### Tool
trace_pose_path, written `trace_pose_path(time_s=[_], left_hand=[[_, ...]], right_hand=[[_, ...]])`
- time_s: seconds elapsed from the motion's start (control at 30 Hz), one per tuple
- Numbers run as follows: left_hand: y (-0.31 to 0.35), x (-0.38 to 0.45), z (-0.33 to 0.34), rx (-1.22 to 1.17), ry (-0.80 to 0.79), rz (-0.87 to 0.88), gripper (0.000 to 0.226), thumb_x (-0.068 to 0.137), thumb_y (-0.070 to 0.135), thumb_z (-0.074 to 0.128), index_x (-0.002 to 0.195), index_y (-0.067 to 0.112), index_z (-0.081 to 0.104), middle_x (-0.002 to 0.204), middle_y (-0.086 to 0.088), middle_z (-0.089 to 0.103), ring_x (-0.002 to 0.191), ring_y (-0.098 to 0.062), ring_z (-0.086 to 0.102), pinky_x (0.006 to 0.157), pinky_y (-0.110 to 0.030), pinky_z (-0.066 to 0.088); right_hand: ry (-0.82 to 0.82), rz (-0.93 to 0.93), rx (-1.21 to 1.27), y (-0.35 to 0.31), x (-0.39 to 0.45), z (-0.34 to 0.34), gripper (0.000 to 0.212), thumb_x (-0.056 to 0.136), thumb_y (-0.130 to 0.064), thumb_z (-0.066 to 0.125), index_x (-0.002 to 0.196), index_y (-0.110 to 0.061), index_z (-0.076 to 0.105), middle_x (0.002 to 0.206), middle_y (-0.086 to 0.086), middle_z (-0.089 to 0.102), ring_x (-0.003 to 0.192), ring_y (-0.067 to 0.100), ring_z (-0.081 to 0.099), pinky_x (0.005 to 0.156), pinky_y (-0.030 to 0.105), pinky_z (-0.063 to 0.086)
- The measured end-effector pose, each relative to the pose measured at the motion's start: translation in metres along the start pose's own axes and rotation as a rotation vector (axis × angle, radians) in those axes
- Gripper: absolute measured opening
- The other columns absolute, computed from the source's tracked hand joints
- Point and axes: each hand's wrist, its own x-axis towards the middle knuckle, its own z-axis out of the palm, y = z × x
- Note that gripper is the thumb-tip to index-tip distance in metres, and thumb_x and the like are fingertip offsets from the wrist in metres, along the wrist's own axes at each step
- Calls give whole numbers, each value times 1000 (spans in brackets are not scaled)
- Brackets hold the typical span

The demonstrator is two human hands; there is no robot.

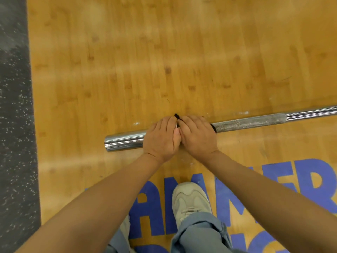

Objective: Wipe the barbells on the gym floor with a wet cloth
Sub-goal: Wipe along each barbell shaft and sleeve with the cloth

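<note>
Chrome barbell, chalk-dulled knurl; both hands grip black cloth.

A pale sneaker stands on blue floor lettering, beside speckled black matting.

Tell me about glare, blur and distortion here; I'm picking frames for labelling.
Head view: soft overall, with pale light bands across the wooden floor; bright reflections on the barbell chrome sleeve; wide-angle bending stretches the forearms at the bottom edge; the black cloth barely shows between the left hand and right hand.
</note>
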Motion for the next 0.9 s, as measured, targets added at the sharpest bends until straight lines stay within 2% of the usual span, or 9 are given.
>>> trace_pose_path(time_s=[0.07, 0.17, 0.27, 0.33, 0.43, 0.53, 0.63, 0.8, 0.9], left_hand=[[-1, 0, -1, -13, -20, 6, 63, 106, 32, 12, 106, -2, 65, 96, -15, 67, 79, -30, 62, 75, -33, 38], [-1, 0, -2, 10, -16, -6, 64, 106, 31, 12, 105, -3, 65, 95, -15, 67, 77, -31, 63, 74, -34, 38], [1, 1, 1, 16, -13, -1, 62, 106, 30, 11, 104, -2, 64, 94, -15, 66, 77, -31, 62, 74, -34, 38], [0, -1, 1, 35, -7, 3, 62, 106, 30, 11, 103, -2, 64, 94, -15, 66, 77, -30, 62, 75, -34, 38], [-2, 0, -2, 27, -1, 39, 62, 106, 30, 12, 104, -3, 65, 96, -16, 67, 78, -30, 63, 76, -34, 40], [-1, -3, -1, 32, 23, 30, 61, 106, 29, 12, 105, -4, 64, 96, -16, 67, 78, -30, 63, 76, -36, 43], [2, -1, -2, 33, 1, 24, 62, 106, 29, 11, 103, -4, 64, 95, -16, 66, 78, -30, 63, 78, -36, 41], [-1, 0, -3, 47, 10, 65, 62, 106, 29, 12, 103, -4, 64, 94, -16, 66, 77, -31, 63, 78, -35, 39], [1, -3, -2, 58, 12, 54, 58, 106, 29, 12, 107, -2, 62, 96, -16, 67, 78, -30, 64, 74, -38, 47]], right_hand=[[-29, -86, -20, 19, -5, -8, 33, 106, -23, 42, 108, -4, 70, 104, 13, 70, 90, 33, 67, 76, 42, 52], [-14, -14, -91, 44, -15, -23, 38, 108, -25, 38, 108, -5, 70, 103, 12, 69, 90, 32, 66, 79, 40, 44], [-12, 144, -151, 11, -7, -14, 33, 104, -22, 43, 96, -7, 71, 93, 10, 69, 83, 30, 64, 81, 40, 40], [-27, 132, -100, -9, 0, -4, 31, 101, -21, 44, 93, -7, 70, 88, 10, 67, 79, 31, 64, 82, 40, 38], [-56, 26, -116, 9, -5, -11, 38, 107, -25, 36, 103, -8, 70, 93, 8, 69, 80, 29, 65, 81, 39, 39], [-61, 97, -195, 24, -13, -23, 40, 108, -27, 35, 106, -11, 71, 100, 6, 70, 89, 28, 66, 84, 39, 41], [-76, 184, -188, -2, -4, -15, 35, 104, -26, 41, 98, -11, 72, 97, 6, 70, 88, 28, 65, 87, 41, 38], [-131, 95, -169, 10, -6, -23, 41, 108, -33, 33, 103, -15, 70, 99, 4, 67, 88, 27, 63, 82, 40, 41], [-165, 160, -214, 27, -15, -32, 44, 110, -32, 29, 103, -14, 68, 101, 6, 66, 92, 29, 62, 83, 42, 41]])
